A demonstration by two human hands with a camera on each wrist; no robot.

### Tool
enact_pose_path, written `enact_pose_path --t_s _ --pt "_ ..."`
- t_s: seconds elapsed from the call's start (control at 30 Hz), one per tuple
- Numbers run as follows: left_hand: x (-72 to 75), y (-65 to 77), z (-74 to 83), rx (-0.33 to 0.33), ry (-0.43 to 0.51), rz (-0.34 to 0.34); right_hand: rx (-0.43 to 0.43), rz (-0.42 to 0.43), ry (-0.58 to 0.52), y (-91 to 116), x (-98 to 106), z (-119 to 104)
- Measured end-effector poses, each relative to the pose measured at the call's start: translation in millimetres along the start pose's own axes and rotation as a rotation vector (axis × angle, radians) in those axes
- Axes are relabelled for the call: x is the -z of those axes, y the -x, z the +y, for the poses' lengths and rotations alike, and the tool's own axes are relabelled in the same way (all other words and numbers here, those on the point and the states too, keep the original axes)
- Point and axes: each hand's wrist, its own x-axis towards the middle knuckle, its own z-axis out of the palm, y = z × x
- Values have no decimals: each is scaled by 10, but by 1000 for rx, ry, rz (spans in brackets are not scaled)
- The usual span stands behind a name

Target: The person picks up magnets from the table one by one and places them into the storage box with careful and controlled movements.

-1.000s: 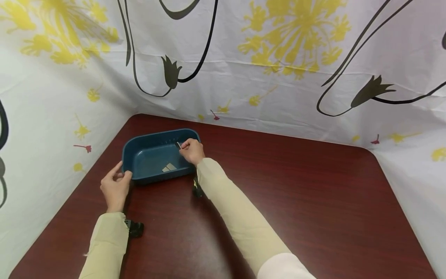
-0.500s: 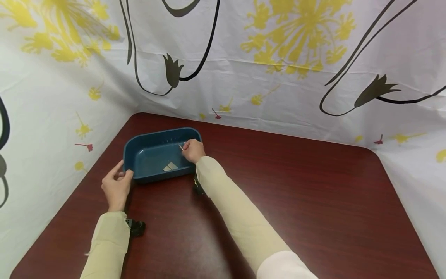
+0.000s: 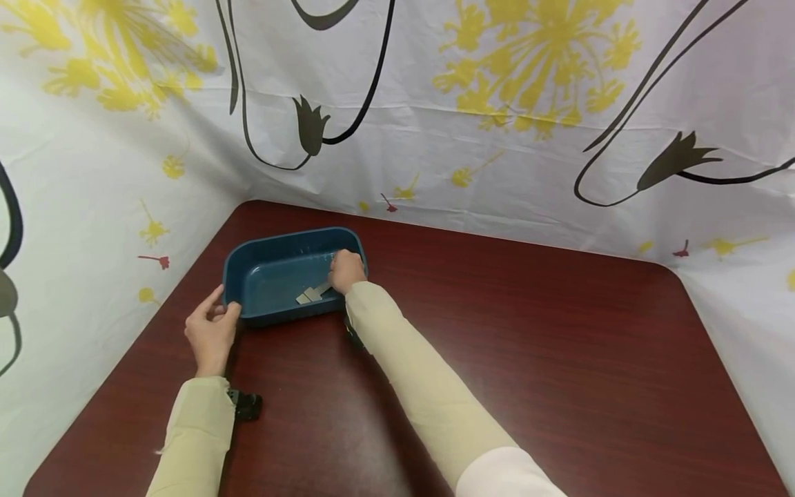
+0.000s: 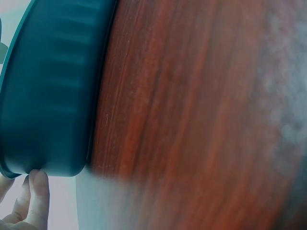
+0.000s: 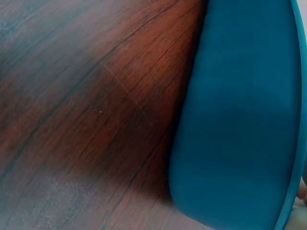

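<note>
A blue plastic bin (image 3: 279, 319) stands at the left of the table. My left hand (image 3: 211, 335) grips its near left corner, thumb in front and fingers at the end wall; the left wrist view shows fingertips (image 4: 39, 191) against the bin's end. Inside the bin, two small pale flat pieces (image 3: 308, 295) lie close together near the front wall. My right hand (image 3: 346, 271) is lowered into the right end, fingers curled around a similar pale flat piece (image 3: 324, 287) whose end shows beside the others. In the right wrist view, the bin's wall hides most of that hand.
The dark red wooden table (image 3: 528, 345) extends to the right and in front of the bin. A white patterned cloth (image 3: 410, 138) hangs behind and along the left side. Small black cameras sit at both wrists.
My right hand has moved down and slightly right in the bin, bringing its pale piece from upright in the fingers to beside the other pieces. The left hand keeps its grip.
</note>
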Motion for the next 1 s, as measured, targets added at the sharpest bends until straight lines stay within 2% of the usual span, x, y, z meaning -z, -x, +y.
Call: enact_pose_path --t_s 0.17,0.33,0.37,0.47,0.57,0.6,0.8,1.0 --pt "1 -6 5 -6 -4 4 16 34 -8 41 22 -4" --pt "8 4 9 2 -3 -1 19 27 -45 26 19 14" --pt "10 8 9 4 -3 -3 51 47 -58 -34 -36 75" --pt "15 15 10 9 -2 -4 70 58 -76 -40 -42 89" --pt "14 17 13 7 -2 -6 89 76 -116 -12 -35 97" --pt "15 17 16 6 -1 -7 68 66 -122 57 22 43" --pt "9 18 15 0 -2 -5 118 113 -186 154 74 38" --pt "16 25 16 1 -6 0 168 111 -285 175 105 73"
